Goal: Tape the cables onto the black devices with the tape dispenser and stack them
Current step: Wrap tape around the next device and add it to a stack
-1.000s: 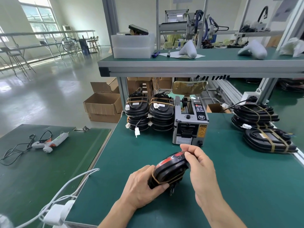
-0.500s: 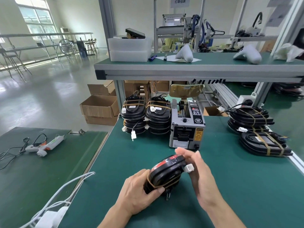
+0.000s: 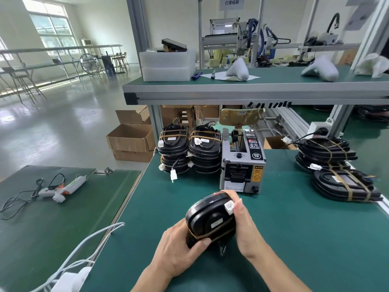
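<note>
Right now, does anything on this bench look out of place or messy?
Mostly tidy. One white plug dangles loose from the left stack of black devices, below the tape bands, and hangs over the green bench.

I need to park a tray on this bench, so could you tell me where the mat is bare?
Bare mat lies between the tape dispenser and the right-hand device stacks, and in front of the left stacks. It is crowded along the back row and where both hands hold the black device.
</note>
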Motion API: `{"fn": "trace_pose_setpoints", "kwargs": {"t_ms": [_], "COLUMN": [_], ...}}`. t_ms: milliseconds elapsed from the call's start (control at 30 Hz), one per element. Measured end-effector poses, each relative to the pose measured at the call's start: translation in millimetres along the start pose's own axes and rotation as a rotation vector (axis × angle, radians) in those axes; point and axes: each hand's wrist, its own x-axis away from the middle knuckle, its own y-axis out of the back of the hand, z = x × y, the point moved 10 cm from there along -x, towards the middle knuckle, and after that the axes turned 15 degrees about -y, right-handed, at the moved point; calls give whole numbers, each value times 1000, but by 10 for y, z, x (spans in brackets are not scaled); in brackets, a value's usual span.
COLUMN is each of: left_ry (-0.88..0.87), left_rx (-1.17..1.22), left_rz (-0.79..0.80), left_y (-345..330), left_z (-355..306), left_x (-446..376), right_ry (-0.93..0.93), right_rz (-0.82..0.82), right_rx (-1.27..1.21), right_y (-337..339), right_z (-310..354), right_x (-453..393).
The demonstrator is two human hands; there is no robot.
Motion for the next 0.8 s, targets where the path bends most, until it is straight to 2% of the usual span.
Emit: {"fn": "trace_pose_setpoints", "kwargs": {"t_ms": [67, 167, 300, 600, 800], "left_ry": [0, 14, 75, 39, 26], "left_rx": [4, 9, 33, -35, -28], "left_rz": [-10, -3, 39, 96, 57], "left_y": [24, 11, -38, -42, -4], "left_z": [-24, 6, 75, 4, -43], "left_x": [-7, -8, 29, -1, -11], "right_ry": [69, 171, 108, 104, 48], "right_rz": [-65, -213, -271, -249, -171], "right_rx": [209, 681, 1105, 1277, 1312], "right_y": [28, 4, -152, -336, -326], "right_z": [191, 461, 428, 354, 283], "right_x": [22, 82, 103, 135, 158]}}
